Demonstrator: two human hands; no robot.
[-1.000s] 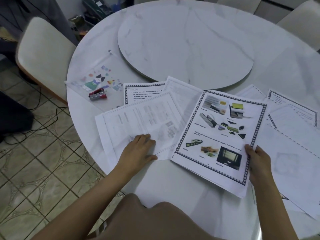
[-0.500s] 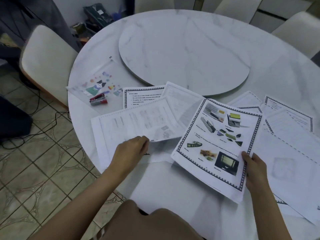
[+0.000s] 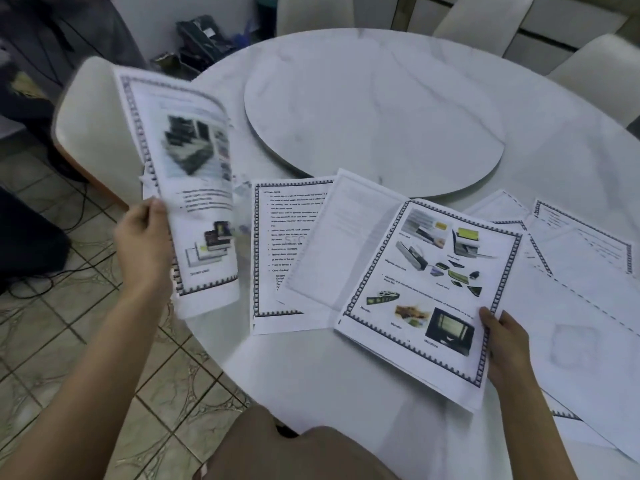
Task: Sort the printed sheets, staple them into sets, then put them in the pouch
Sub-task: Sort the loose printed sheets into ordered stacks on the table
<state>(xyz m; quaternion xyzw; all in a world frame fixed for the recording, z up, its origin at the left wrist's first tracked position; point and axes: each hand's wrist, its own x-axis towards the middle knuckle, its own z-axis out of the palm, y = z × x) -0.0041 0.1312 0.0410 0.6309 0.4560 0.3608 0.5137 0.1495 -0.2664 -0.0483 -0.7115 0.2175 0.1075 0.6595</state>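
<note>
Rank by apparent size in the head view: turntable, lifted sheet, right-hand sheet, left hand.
Largest: turntable.
Next: lifted sheet and right-hand sheet, alike, unranked; the lifted one is curled and nearer.
Smallest: left hand.

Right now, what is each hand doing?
Left hand: grips a raised white bordered printed sheet.
Right hand: pinches the edge of a white bordered sheet of colour pictures.
</note>
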